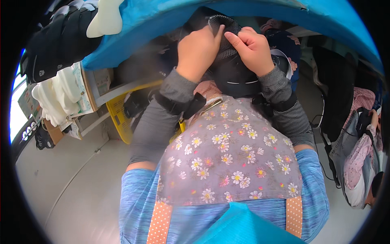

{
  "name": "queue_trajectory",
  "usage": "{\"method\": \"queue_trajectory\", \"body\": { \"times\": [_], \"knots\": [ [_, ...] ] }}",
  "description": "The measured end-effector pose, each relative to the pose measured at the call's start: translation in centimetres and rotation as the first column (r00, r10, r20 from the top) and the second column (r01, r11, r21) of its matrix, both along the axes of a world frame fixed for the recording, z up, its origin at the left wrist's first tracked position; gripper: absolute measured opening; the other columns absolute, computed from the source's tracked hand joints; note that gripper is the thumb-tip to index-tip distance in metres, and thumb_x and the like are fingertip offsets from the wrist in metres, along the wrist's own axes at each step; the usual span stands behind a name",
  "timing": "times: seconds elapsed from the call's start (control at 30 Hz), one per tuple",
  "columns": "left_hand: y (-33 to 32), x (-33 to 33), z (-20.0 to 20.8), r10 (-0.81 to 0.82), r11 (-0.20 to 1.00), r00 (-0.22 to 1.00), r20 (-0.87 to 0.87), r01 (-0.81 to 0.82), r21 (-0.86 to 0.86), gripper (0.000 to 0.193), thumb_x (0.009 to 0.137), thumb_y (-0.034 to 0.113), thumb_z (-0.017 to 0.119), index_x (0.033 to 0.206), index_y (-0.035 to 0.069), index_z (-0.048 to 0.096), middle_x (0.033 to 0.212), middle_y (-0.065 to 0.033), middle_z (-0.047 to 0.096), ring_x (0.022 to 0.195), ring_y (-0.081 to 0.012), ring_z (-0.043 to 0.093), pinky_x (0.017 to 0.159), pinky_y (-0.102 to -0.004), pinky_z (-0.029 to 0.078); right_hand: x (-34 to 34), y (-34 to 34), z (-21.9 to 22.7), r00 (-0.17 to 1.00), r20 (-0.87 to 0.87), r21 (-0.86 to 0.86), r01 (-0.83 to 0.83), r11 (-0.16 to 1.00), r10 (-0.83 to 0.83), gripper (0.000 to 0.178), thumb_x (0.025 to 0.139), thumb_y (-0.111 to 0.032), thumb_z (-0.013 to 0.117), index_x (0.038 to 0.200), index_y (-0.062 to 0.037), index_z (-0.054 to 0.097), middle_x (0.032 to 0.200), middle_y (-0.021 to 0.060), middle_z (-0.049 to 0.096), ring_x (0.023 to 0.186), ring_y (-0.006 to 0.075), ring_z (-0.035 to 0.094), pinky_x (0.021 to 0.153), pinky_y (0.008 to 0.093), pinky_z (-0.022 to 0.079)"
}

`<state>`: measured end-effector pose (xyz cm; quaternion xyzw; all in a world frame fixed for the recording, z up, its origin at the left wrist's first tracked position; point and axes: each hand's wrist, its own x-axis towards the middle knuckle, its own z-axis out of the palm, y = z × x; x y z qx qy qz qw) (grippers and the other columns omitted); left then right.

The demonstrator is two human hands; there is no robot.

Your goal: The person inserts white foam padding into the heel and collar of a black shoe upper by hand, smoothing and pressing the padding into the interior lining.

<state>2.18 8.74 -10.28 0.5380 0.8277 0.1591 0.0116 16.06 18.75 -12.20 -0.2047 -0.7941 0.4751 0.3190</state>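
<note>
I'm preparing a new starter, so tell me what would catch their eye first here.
Most likely the flowered apron, which fills the centre of the view. Just above it, the left hand and right hand come close together on a black textured piece. A bright blue covering curves across the top.

Black, deep black on the fabric piece (233,77), and its mesh (226,49) is flecked pale grey! Charcoal sleeves (153,130) run in fine stripes; the mauve-grey apron (229,156) bursts with white, yellow-centred daisies and touches of pink; its straps (160,221) go peach with white dots! Streaky blue on the shirt (136,199), vivid blue on the cover (140,34).
</note>
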Motion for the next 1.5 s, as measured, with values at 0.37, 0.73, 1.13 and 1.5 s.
{"method": "queue_trajectory", "body": {
  "times": [0.37,0.73,1.13,1.5],
  "knots": [
    [1.2,-1.6,-3.8,-0.072,0.980,0.966,0.249,0.115,-0.164,0.043,0.096,0.039,0.053,0.080,0.002,0.067,0.078,-0.0200,0.068,0.074,-0.0393,0.066,0.063,-0.0483,0.053,-1.7,0.3,-3.1,0.999,-0.037,0.127,0.031,0.991,-0.026,0.032,0.092,-0.028,0.063,0.070,-0.0054,0.068,0.060,0.0099,0.059,0.064,0.0287,0.059,0.076,0.0371,0.048],
    [-0.8,-3.5,-4.2,0.223,0.953,0.870,0.439,-0.100,-0.286,0.049,0.097,0.042,0.052,0.095,-0.004,0.069,0.087,-0.0252,0.069,0.082,-0.0366,0.068,0.074,-0.0422,0.053,5.7,1.8,2.4,0.974,-0.176,0.333,0.196,0.922,-0.144,0.006,0.083,-0.005,0.071,0.088,-0.0035,0.068,0.084,0.0086,0.068,0.075,0.0246,0.063,0.069,0.0321,0.049],
    [-4.3,-1.8,1.4,0.158,0.875,-0.345,0.925,-0.385,-0.293,0.037,0.102,0.029,0.052,0.123,0.001,0.061,0.117,-0.0090,0.067,0.103,-0.0202,0.066,0.090,-0.0339,0.054,9.8,-3.1,-6.1,0.966,0.029,-0.879,-0.098,0.466,0.256,0.060,0.091,-0.021,0.068,0.141,0.0000,0.044,0.137,0.0092,0.053,0.126,0.0196,0.049,0.107,0.0339,0.039],
    [-7.6,-2.3,1.5,0.105,0.929,0.732,0.673,-0.315,0.197,0.044,0.105,0.032,0.047,0.111,-0.008,0.063,0.095,-0.0075,0.071,0.086,-0.0117,0.060,0.078,-0.0274,0.046,6.7,-2.4,-5.8,0.950,-0.283,-0.933,-0.305,0.192,0.133,0.051,0.085,-0.013,0.071,0.131,0.0009,0.055,0.126,0.0100,0.061,0.116,0.0218,0.057,0.102,0.0333,0.044]
  ]
}}
